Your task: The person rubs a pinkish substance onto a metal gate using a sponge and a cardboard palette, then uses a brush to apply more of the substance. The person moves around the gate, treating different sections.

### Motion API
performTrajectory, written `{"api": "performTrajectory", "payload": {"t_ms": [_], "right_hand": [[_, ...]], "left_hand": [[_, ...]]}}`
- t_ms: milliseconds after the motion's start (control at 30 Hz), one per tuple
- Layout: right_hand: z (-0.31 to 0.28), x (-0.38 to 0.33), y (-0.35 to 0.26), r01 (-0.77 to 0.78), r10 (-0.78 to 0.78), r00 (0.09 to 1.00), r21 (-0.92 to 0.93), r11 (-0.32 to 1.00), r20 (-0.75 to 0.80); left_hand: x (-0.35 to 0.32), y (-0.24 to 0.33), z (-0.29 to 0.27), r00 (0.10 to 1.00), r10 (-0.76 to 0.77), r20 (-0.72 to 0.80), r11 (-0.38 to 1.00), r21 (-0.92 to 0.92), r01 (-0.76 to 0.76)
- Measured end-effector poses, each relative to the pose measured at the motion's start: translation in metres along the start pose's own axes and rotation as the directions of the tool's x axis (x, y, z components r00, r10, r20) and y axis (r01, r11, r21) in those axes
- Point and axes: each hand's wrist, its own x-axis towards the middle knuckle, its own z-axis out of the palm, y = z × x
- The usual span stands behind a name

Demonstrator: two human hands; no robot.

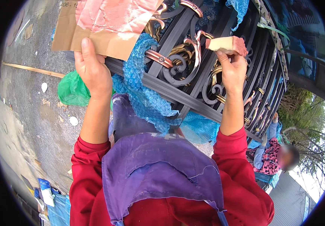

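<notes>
My left hand [93, 73] grips the lower edge of a piece of brown cardboard [65, 34], thumb on the near face. Wet-looking pink paint [111, 15] covers much of that face. Between the thumb and fingers of my right hand [233, 73] is a cream sponge [220, 44], its right end stained pinkish red. The sponge is held above dark metal railing panels [192, 96] stacked together, apart from the cardboard. Scrolls and collars on the panels carry copper-pink and gold colouring, such as the copper-pink collar [158, 58] between my hands.
Blue bubble wrap [134, 56] hangs over the panels' near edge. A green plastic bag [72, 89] and a wooden stick [32, 69] lie on the concrete ground [38, 124] at left. Another person [269, 154] in a pink checked top works at the panels' far right.
</notes>
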Motion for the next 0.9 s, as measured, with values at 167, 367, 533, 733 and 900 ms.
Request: {"api": "performTrajectory", "payload": {"t_ms": [167,367,533,733,900], "right_hand": [[-0.008,0.009,0.005,0.000,0.018,0.986,0.107,0.994,-0.165],[0.010,0.012,-0.001,-0.018,0.017,0.998,-0.025,1.000,-0.054],[0.023,0.014,-0.005,0.119,-0.114,0.993,-0.159,0.980,0.043],[0.032,0.016,0.000,0.185,-0.182,0.982,-0.363,0.913,0.042],[0.029,0.023,-0.006,0.119,-0.118,0.993,-0.139,0.983,0.015]], "left_hand": [[0.004,-0.003,-0.002,1.000,0.001,-0.020,1.000,0.030,0.000],[0.004,0.003,0.003,0.999,-0.024,0.028,0.999,0.035,0.023],[0.004,0.001,0.005,1.000,0.003,-0.014,0.999,0.035,-0.002],[0.005,0.009,0.007,0.999,-0.020,-0.047,0.999,-0.026,0.019],[0.007,0.006,0.001,0.997,-0.075,-0.026,0.996,-0.048,0.074]]}}
